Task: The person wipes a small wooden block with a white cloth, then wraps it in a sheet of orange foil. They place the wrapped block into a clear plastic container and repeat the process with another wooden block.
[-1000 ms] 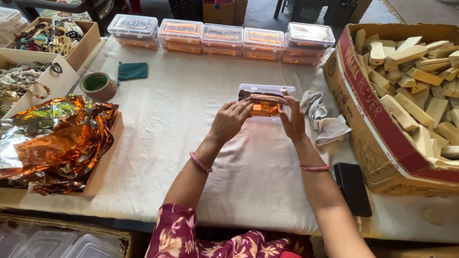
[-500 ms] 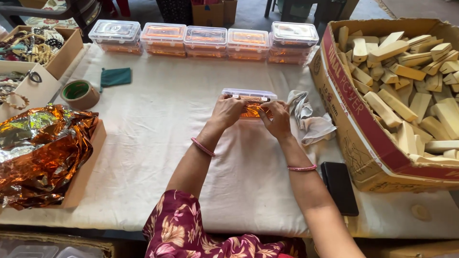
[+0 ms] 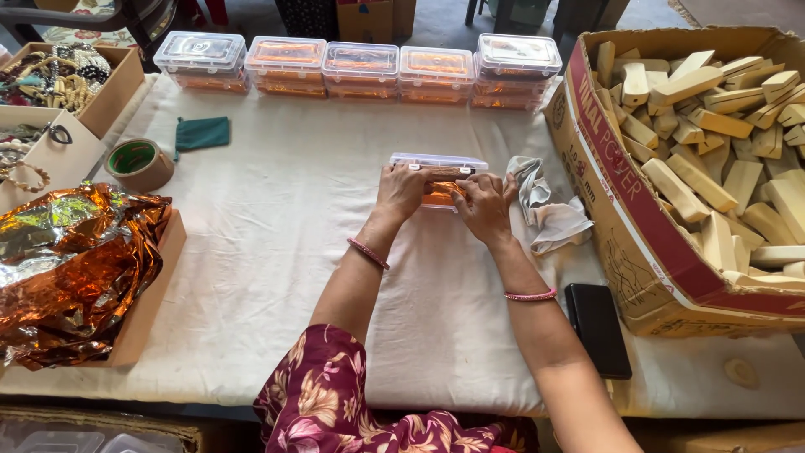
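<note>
Two hands press on one clear plastic box (image 3: 438, 164) in the middle of the white tablecloth (image 3: 277, 243). The left hand (image 3: 401, 191) lies on the left part of the box with its fingers bent down over the front edge. The right hand (image 3: 485, 204) lies on the right part, fingers curled close together on the lid. Both hands touch the box and hold it down. Orange foil shows through the box between the fingers.

Just to the right of the right fingers lies a crumpled grey cloth (image 3: 549, 210). Past it stands a big cardboard box (image 3: 620, 193) full of pale wooden blocks (image 3: 713, 126). Far beyond the fingertips is a row of shut plastic boxes (image 3: 360, 67) with orange inside. Well to the left of the left fingers sit a roll of tape (image 3: 138, 164) and a small green pouch (image 3: 201, 132). Nearer the person on that side is a heap of shiny orange foil (image 3: 71, 260). A black phone (image 3: 597, 327) lies near the right forearm.
</note>
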